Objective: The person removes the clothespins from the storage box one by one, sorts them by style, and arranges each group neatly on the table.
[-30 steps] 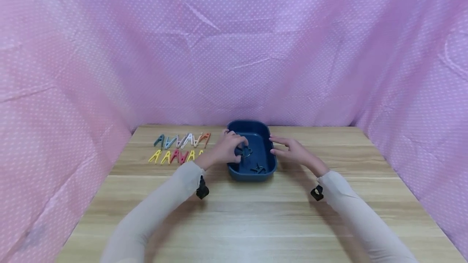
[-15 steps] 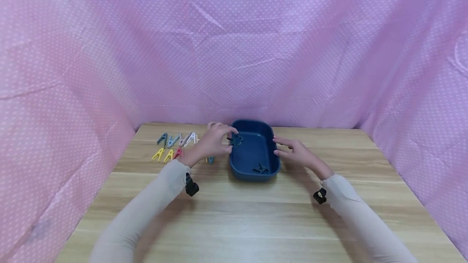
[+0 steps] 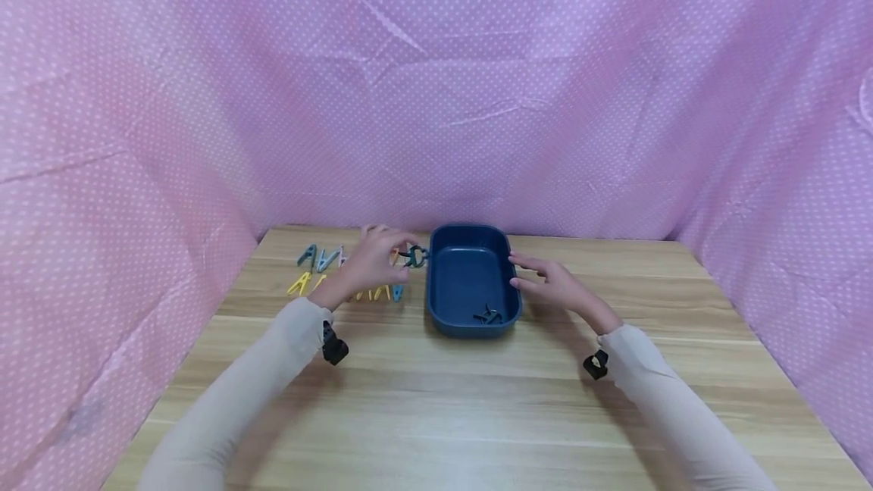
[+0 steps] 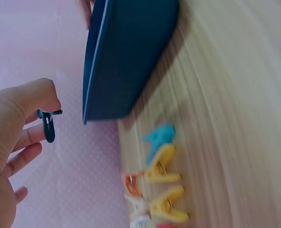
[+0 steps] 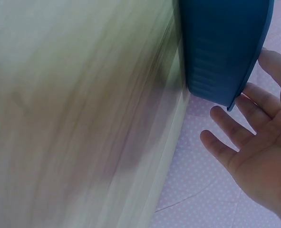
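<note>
My left hand point(image 3: 371, 260) pinches a dark green clip point(image 3: 414, 256) between thumb and index finger, just off the left rim of a deep blue rectangular basin point(image 3: 474, 330). The left wrist view shows the clip point(image 4: 49, 127) hanging under the fingertips, its other fingers loosely spread. At the basin's right rim, my right hand point(image 3: 555, 288) rests its fingertips with the fingers relaxed; the right wrist view has this hand point(image 5: 254, 137) beside the basin's outer wall point(image 5: 221, 52). Inside the basin, dark clips point(image 3: 489, 316) lie in the near right corner.
Left of the basin, small clothespins stand in two rows, among them a blue one point(image 3: 308, 254), a yellow one point(image 3: 298, 284) and a light blue one point(image 3: 398, 292). My left hand and forearm cover part of the rows. A pink dotted curtain point(image 3: 477, 97) hangs behind the wooden table point(image 3: 436, 415).
My left hand has lifted the dark green clip out of the basin and carried it left past the rim, above the clothespin rows. The right hand stays at the right rim.
</note>
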Demonstrator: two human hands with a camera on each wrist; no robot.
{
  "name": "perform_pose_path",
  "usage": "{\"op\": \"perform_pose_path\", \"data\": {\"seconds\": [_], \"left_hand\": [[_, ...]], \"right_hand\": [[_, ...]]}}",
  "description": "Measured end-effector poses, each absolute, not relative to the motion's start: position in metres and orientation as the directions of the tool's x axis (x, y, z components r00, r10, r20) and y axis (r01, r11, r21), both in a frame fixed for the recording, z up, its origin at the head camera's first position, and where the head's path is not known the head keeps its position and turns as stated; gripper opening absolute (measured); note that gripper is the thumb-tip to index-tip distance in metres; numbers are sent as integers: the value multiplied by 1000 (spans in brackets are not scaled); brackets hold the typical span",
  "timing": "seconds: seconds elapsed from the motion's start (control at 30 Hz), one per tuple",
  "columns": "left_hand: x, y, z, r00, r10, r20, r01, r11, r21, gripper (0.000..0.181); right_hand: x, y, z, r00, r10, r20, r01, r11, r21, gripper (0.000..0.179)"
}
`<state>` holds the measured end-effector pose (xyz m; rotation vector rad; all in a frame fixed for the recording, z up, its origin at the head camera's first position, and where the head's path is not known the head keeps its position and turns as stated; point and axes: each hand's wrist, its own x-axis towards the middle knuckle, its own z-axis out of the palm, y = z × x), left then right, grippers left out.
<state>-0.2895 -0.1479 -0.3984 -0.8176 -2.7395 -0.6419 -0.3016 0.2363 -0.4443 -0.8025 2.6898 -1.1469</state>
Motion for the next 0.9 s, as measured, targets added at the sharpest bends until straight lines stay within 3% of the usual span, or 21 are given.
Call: {"op": "perform_pose_path", "data": {"seconds": [0.37, 0.67, 0.9], "left_hand": [[-278, -210, -411, -864, 359, 352, 478, 805, 352, 50], [-260, -260, -422, -887, 274, 372, 391, 874, 288, 56], [-242, -289, -427, -900, 271, 341, 353, 912, 209, 50]], "right_hand": [[-301, 235, -439, -848, -518, 109, -432, 559, -708, 58], [-299, 237, -439, -854, -510, 102, -420, 559, -715, 58], [-297, 238, -444, -839, -533, 106, -439, 549, -711, 58]]}}
